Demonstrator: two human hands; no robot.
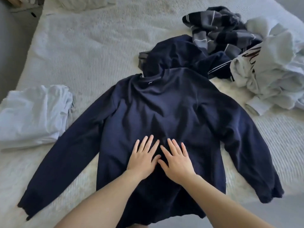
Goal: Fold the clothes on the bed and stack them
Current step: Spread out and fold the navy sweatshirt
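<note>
A navy hooded sweatshirt lies spread flat on the white bed, back side up, both sleeves stretched out to the sides and the hood at the far end. My left hand and my right hand rest side by side on its lower middle, fingers straight and spread, palms pressing the fabric. A folded pale blue garment sits at the left of the bed.
At the far right lies a loose heap: a dark plaid garment, a white printed garment and pale blue clothes. A pillow is at the head of the bed. The bed's left edge drops to the floor.
</note>
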